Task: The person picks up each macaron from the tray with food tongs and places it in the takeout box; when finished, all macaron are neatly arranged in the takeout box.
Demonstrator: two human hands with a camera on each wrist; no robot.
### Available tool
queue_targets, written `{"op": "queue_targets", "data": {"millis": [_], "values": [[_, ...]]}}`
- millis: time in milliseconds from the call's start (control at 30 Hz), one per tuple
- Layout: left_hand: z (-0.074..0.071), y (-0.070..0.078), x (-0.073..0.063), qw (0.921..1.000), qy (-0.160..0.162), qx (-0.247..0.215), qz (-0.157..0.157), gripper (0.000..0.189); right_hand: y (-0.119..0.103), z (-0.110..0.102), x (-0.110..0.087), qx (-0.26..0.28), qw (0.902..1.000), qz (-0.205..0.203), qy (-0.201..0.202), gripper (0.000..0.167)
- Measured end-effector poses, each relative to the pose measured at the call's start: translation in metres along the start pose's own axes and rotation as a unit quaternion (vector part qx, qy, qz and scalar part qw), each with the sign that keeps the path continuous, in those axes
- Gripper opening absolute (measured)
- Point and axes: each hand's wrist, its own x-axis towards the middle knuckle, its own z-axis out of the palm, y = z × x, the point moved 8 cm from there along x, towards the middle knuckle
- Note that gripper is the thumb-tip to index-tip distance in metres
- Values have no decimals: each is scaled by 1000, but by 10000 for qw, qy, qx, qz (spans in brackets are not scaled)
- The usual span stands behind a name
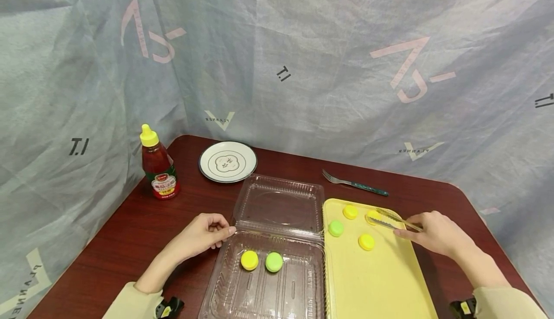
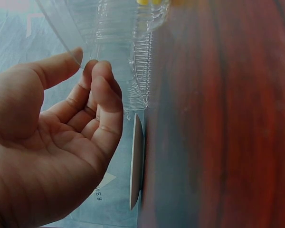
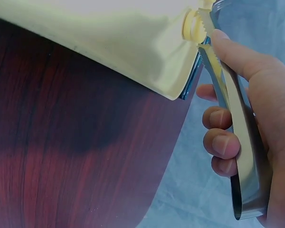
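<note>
My left hand (image 1: 203, 236) pinches the left edge of a clear plastic clamshell box (image 2: 116, 28) between thumb and fingers, near its fold. The box (image 1: 259, 287) lies opened out, its lid (image 1: 281, 203) toward the back. In its base sit a yellow macaron (image 1: 249, 260) and a green macaron (image 1: 274, 262). My right hand (image 1: 441, 235) grips metal tongs (image 3: 244, 142), whose parted tips straddle a yellow macaron (image 1: 372, 216) at the far right corner of the yellow tray (image 1: 381, 280). Two more yellow macarons (image 1: 366, 242) and a green macaron (image 1: 335, 228) rest on the tray.
A ketchup bottle (image 1: 161, 170) with a yellow cap stands at the back left. Beside it lies a white plate (image 1: 228, 162) with a dark rim. A fork (image 1: 355, 183) with a dark green handle lies behind the tray. Grey cloth (image 1: 303, 69) hangs around the table.
</note>
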Motion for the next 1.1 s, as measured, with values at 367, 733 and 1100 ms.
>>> {"op": "queue_targets", "data": {"millis": [367,733,1100], "values": [[0,0,0,10000,-13,-33,-36,23,-2,4,-1,120,9999,-96,54,32],[1,-1,0,10000,6,-15,-65,25,-4,4,0,86,9998,-186,13,29],[1,-2,0,10000,29,-8,-72,24,-5,1,-1,26,9997,-240,-36,29]]}}
